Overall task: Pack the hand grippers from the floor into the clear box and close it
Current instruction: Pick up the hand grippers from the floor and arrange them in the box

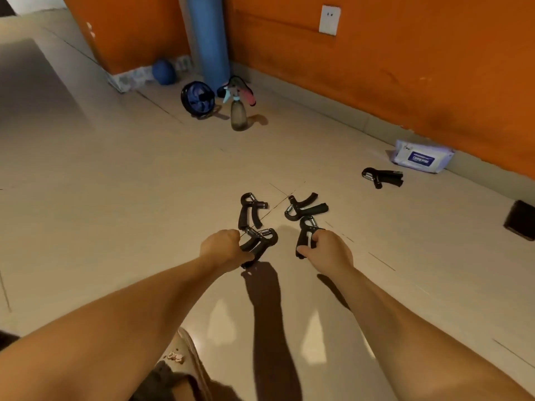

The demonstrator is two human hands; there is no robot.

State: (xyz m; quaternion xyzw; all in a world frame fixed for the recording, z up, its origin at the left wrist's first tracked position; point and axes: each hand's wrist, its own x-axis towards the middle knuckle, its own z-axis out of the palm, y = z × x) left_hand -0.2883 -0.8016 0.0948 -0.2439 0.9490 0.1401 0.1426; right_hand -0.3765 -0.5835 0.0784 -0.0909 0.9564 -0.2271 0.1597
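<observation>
Pale tiled floor (115, 183) runs up to an orange wall (405, 68) spanning twelve to three o'clock, with the widest bare tile at nine. At centre the left hand (223, 248) curls round a first hand gripper (272, 235) and the right hand (330, 250) pinches a second hand gripper (302, 238). A third hand gripper (244, 215) and fourth hand gripper (317, 209) lie just beyond at twelve, a fifth hand gripper (388, 176) at two near a wipes pack (421, 156).

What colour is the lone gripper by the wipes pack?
That gripper is black with a silvery spring; head view shows it.
</observation>
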